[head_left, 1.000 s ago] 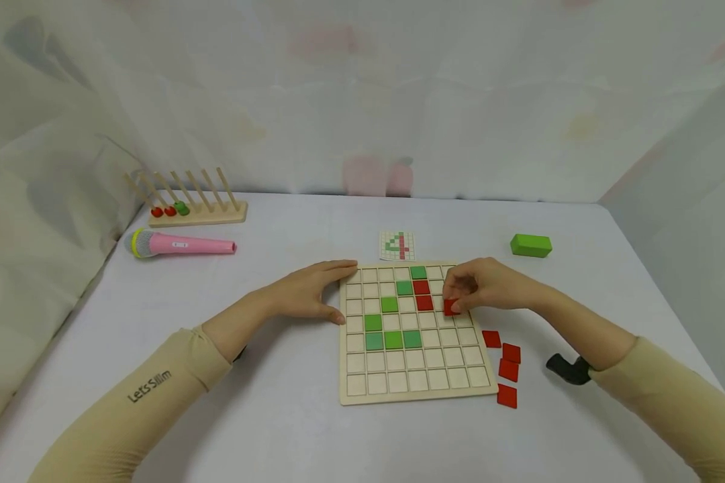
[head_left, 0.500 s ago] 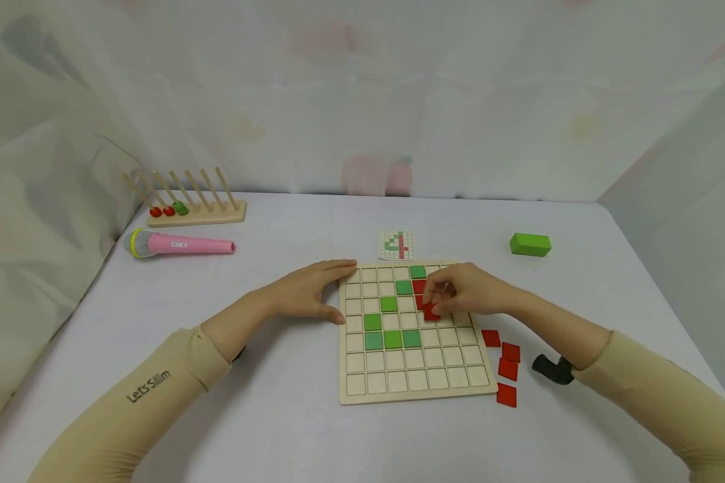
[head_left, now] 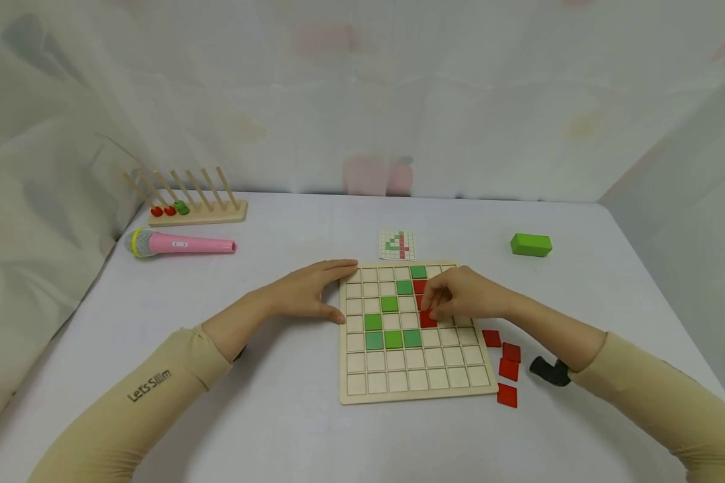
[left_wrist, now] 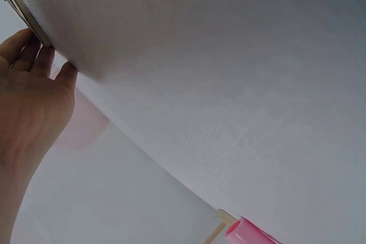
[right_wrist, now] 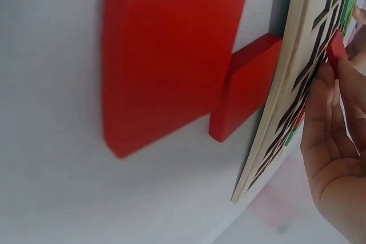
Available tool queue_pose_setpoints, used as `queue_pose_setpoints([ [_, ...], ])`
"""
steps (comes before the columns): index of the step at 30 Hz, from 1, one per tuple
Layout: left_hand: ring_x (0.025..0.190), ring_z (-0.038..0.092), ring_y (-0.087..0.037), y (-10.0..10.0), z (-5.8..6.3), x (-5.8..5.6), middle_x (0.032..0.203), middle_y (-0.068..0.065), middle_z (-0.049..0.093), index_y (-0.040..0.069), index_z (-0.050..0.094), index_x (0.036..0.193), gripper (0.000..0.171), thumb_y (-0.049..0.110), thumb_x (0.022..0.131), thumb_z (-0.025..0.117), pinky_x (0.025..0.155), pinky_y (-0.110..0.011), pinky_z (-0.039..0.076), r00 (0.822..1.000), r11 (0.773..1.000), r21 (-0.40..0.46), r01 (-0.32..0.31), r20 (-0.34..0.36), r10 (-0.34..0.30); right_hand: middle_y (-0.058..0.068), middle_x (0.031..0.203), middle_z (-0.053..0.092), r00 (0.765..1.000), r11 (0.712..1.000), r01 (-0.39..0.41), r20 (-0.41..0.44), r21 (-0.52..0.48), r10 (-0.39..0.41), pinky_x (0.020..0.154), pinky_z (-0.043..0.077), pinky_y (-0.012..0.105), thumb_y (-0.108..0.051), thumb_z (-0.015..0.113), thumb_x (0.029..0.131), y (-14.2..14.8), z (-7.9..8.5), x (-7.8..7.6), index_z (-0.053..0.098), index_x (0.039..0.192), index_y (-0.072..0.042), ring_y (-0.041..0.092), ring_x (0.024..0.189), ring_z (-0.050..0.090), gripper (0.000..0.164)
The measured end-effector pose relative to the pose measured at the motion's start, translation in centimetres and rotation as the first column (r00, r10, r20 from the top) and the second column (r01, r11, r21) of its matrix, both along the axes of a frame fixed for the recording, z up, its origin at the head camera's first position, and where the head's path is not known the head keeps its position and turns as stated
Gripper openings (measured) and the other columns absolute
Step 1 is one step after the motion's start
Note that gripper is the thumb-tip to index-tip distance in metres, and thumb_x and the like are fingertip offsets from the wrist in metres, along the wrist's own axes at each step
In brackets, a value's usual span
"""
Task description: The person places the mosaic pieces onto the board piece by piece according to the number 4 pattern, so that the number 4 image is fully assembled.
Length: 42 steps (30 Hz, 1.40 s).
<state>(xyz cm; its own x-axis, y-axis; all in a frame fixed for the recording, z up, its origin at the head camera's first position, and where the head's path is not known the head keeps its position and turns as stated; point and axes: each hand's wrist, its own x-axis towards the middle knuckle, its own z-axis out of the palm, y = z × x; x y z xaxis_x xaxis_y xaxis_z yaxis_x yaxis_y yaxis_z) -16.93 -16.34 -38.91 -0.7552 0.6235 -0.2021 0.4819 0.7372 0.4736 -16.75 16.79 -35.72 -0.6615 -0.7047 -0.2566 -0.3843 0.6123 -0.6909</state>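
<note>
A wooden grid board (head_left: 393,382) lies on the table with green tiles (head_left: 393,339) forming a diagonal and a short row. My left hand (head_left: 305,292) rests at the board's left edge, fingers extended; in the left wrist view, the hand (left_wrist: 37,95) touches the board's rim. My right hand (head_left: 468,293) pinches a red tile (head_left: 427,320) between thumb and fingers, low over a square just right of the green row's end and one row up. Two other red tiles (head_left: 419,287) sit above it, partly hidden by the fingers. The right wrist view shows the pinched tile (right_wrist: 336,50) tilted against the board.
Several loose red tiles (head_left: 507,396) lie right of the board. A small pattern card (head_left: 397,245) is behind it. Farther out are a green block (head_left: 531,245), a pink toy microphone (head_left: 187,244) and a wooden peg rack (head_left: 199,215) with small red and green pieces.
My right hand has carried the red tile leftward across the board and lowered it at the column of red tiles. The left hand has stayed in place.
</note>
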Motion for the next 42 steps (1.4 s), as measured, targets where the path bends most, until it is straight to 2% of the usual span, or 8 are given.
queue_pose_setpoints([
  [15,0.154,0.024,-0.028,0.0,0.0,0.0,0.166,-0.001,0.024,0.016,0.026,0.158,0.106,0.057,0.074,0.078,0.125,-0.049,0.026,1.0,1.0,0.001,-0.003,0.003,0.003,-0.003,0.081,0.069,0.999,1.0,0.006,-0.046,0.022,-0.005,0.069,0.053,0.02,-0.006,0.074,0.085,-0.1,0.1,0.2,0.074,0.091,-0.013,0.01,0.075,0.059,0.009],
  [23,0.154,0.024,-0.028,0.2,0.1,0.1,0.166,-0.001,0.025,0.016,0.027,0.157,0.105,0.054,0.075,0.079,0.125,-0.049,0.026,1.0,1.0,0.002,-0.014,0.004,0.014,-0.008,0.084,0.069,0.994,0.999,0.044,-0.098,0.025,-0.041,0.072,0.052,0.021,-0.014,0.074,0.087,0.4,0.0,0.1,0.073,0.09,-0.019,0.01,0.078,0.059,0.006],
  [32,0.154,0.024,-0.027,0.2,0.2,0.1,0.166,0.0,0.025,0.016,0.028,0.157,0.105,0.055,0.075,0.079,0.125,-0.049,0.026,1.0,1.0,0.002,-0.009,-0.001,0.009,-0.005,0.08,0.069,0.99,0.996,0.085,-0.117,0.003,-0.084,0.071,0.051,0.021,-0.017,0.075,0.087,2.5,0.6,0.1,0.073,0.09,-0.014,0.01,0.075,0.059,0.005],
  [42,0.154,0.025,-0.028,0.2,0.1,0.0,0.165,-0.001,0.026,0.016,0.028,0.157,0.105,0.056,0.075,0.079,0.125,-0.049,0.026,1.0,1.0,0.004,-0.012,-0.003,0.012,-0.006,0.081,0.068,0.991,0.995,0.104,-0.088,-0.004,-0.104,0.074,0.054,0.02,-0.017,0.074,0.087,6.0,-0.5,0.0,0.073,0.093,-0.018,0.006,0.076,0.06,0.006],
])
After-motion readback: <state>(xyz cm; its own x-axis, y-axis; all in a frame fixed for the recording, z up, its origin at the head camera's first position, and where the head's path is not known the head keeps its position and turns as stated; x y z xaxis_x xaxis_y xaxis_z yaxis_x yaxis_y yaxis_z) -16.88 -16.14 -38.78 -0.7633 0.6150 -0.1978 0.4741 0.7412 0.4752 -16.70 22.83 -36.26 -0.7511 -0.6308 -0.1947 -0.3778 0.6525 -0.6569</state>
